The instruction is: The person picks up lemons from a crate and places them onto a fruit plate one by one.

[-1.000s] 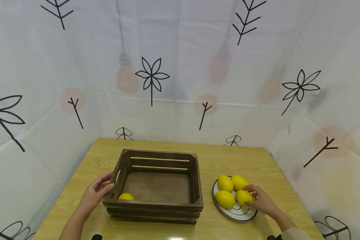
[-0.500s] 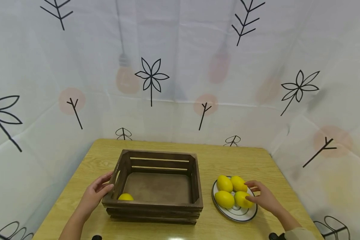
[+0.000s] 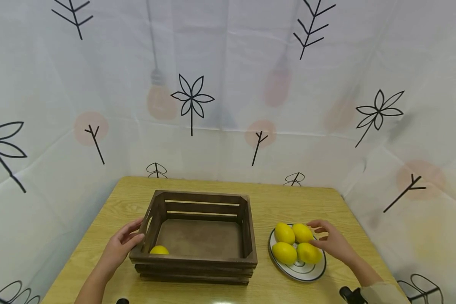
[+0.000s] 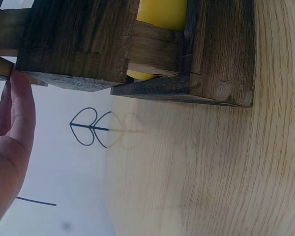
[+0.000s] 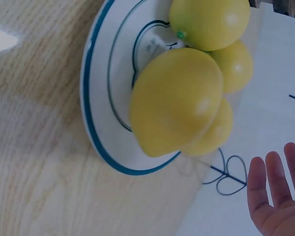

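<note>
A dark brown wooden crate stands on the table, with one yellow lemon in its near left corner. My left hand rests against the crate's left end, its fingers fairly straight at the top edge; the left wrist view shows the fingertips at the wood. To the right, a white plate with a blue rim bears several lemons. Over the plate's right edge is my right hand, fingers spread and holding nothing, near the far right lemon. In the right wrist view, a lemon fills the middle.
The light wooden table ends at a pale cloth backdrop with printed plants. A strip of tabletop separates crate and plate. A dark wrist device sits by the right sleeve.
My right hand has come off the near right lemon, which stays on the plate, and moved away and up towards the far right one. The left hand and crate stay put.
</note>
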The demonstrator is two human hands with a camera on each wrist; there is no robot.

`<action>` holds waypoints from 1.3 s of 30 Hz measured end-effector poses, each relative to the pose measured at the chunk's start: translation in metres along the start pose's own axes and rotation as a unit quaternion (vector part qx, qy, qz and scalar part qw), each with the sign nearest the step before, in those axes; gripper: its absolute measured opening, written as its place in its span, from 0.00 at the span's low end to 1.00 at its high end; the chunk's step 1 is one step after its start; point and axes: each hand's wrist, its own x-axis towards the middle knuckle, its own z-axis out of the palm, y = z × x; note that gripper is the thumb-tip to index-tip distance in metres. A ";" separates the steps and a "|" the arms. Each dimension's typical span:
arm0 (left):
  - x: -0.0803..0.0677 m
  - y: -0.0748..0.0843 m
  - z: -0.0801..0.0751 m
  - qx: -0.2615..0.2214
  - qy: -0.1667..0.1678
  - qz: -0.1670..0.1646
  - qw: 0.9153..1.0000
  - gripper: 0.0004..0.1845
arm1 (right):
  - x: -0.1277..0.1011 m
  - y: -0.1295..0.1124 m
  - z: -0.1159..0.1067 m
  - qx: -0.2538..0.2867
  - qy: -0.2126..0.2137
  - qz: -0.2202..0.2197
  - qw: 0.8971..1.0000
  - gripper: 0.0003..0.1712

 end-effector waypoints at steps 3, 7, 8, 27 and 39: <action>0.000 0.000 0.000 -0.001 0.000 0.000 1.000 0.30 | 0.003 -0.004 -0.001 -0.008 0.004 -0.023 1.000 0.24; 0.000 0.000 0.000 -0.001 0.002 0.002 1.000 0.29 | 0.008 -0.011 0.001 -0.018 0.002 -0.039 0.999 0.24; 0.000 0.001 0.000 0.000 0.002 0.002 1.000 0.29 | 0.009 -0.012 0.002 -0.021 0.001 -0.039 0.999 0.24; 0.000 -0.001 0.002 -0.006 0.004 0.004 1.000 0.29 | 0.031 -0.037 0.013 -0.020 -0.005 -0.081 0.997 0.23; -0.003 -0.002 0.003 0.004 0.010 0.004 1.000 0.29 | 0.048 -0.052 0.028 0.008 -0.007 -0.110 0.994 0.23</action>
